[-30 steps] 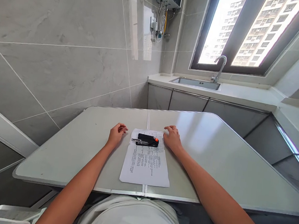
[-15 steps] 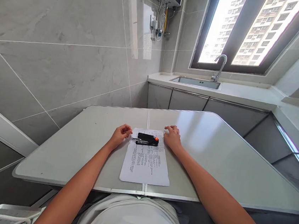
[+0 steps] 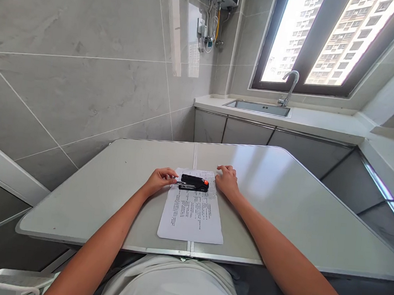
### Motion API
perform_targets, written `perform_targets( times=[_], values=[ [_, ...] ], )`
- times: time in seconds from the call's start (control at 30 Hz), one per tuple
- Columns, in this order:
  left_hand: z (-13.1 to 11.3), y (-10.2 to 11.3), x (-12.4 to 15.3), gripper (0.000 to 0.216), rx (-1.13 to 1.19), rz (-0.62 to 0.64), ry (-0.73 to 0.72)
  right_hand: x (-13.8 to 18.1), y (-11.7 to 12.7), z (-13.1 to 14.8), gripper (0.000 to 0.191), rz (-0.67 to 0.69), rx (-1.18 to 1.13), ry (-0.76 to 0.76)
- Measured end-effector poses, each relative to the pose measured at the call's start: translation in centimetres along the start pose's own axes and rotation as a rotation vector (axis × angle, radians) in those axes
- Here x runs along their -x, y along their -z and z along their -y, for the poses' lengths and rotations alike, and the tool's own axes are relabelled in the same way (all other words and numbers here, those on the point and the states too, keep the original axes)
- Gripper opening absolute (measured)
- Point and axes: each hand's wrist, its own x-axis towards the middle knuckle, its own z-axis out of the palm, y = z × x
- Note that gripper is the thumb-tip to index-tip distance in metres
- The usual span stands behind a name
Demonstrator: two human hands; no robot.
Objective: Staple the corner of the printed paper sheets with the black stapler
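Note:
A black stapler [image 3: 192,182] with an orange-red patch at its right end lies on the upper part of a printed sheet of paper [image 3: 192,222]. Its metal rail sticks out at the left end. My left hand [image 3: 161,180] reaches in from the left, thumb and fingers pinched on the tip of that rail. Beside the sheet's upper right edge, my right hand [image 3: 227,180] rests on the table, holding nothing, its fingers loosely bent and slightly apart.
Under the sheet is a pale folding table [image 3: 280,222] with a seam down the middle. Beyond it stand a counter with a sink [image 3: 257,108] and a faucet [image 3: 289,88] below the window. A grey tiled wall [image 3: 83,88] runs along the left.
My left hand has moved slightly right, and its fingertips now meet the stapler's metal rail. The stapler, paper and right hand look the same.

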Motion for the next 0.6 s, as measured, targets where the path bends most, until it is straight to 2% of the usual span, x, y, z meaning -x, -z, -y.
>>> perform_targets(
  times=[0.27,0.6],
  values=[
    [-0.09,-0.26,0.02,0.041,-0.016,0.005,0.041,0.21,0.13,0.2,0.046,0.001,0.022,-0.013],
    [0.08,-0.64,-0.13,0.027,-0.053,0.025,-0.005,-0.03,-0.21,-0.1,0.043,0.019,0.025,-0.007]
  ],
)
